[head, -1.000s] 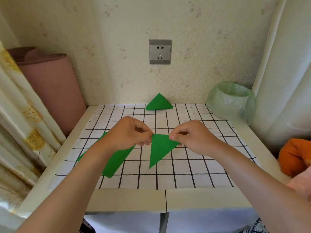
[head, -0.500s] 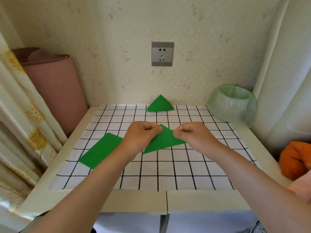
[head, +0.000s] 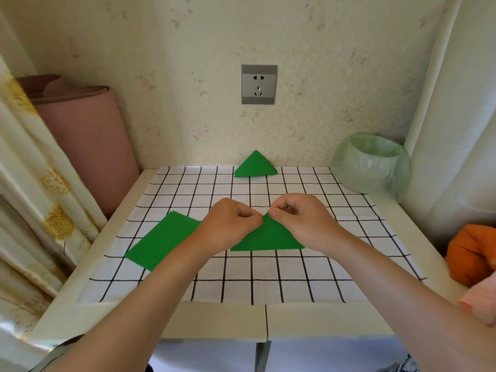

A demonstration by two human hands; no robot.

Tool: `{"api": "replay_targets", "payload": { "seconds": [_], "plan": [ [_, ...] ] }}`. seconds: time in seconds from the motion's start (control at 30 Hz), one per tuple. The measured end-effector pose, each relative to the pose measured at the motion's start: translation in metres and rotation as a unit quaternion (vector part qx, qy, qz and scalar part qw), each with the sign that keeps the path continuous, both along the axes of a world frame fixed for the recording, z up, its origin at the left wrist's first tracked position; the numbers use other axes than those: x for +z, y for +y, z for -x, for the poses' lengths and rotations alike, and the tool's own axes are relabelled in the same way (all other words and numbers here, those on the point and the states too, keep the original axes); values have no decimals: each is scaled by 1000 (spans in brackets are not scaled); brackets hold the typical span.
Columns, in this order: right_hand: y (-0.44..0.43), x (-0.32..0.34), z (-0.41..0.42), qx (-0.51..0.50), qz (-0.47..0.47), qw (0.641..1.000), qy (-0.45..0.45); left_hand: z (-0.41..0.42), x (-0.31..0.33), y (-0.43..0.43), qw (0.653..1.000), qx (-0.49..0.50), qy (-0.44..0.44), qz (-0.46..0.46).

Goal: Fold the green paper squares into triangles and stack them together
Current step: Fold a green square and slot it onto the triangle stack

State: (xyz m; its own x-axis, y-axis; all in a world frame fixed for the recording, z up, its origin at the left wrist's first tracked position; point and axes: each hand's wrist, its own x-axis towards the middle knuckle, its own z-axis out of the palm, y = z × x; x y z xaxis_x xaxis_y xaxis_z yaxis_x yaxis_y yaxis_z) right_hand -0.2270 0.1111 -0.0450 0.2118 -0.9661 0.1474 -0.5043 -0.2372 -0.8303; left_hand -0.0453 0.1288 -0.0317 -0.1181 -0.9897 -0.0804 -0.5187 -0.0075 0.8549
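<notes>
Pinching the tip of the folded triangle (head: 268, 238), the left hand (head: 230, 225) and right hand (head: 302, 218) hold it on the bench (head: 214, 320). Left of that triangle lies a green square (head: 161, 241); beyond it, a stack (head: 255, 166)

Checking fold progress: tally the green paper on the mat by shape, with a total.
Folded triangles: 2, the near triangle pinched at its tip by the left hand and right hand, and the far triangle by the wall.
Flat sheets: 1, the flat sheet at left.
Total: 3 visible; hidden layers cannot be told.
</notes>
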Motion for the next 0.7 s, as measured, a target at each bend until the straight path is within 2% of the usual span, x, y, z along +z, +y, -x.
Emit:
{"api": "replay_targets", "payload": {
  "seconds": [0.17, 0.23, 0.3, 0.37, 0.43, 0.47, 0.57, 0.63, 0.7],
  "plan": [
    [-6, 6, 9, -69, 9, 996, -58, -12, 4, -2, 998, -26, 40, -48],
    [-9, 7, 14, -83, 15, 994, -63, -18, 4, -3, 997, -26, 28, -62],
    [-13, 8, 18, -96, 21, 993, -72, -27, 2, -5, 997, -28, -21, -65],
    [-16, 9, 21, -121, 32, 989, -81, -37, -2, -7, 989, -47, -125, -56],
    [-20, 10, 25, -130, 38, 988, -80, -43, -7, -10, 978, -38, -203, -17],
    [-21, 9, 26, -122, 33, 989, -76, -42, -7, -10, 978, -19, -207, 17],
    [-23, 6, 22, -71, 13, 995, -70, -30, -4, -11, 989, 15, -107, 104],
    [-23, 4, 16, -53, 8, 996, -74, -20, -4, -13, 995, 4, -35, 94],
    [-27, 2, 9, -49, 5, 995, -81, -12, -8, -17, 997, -10, -9, 77]
  ]
}}
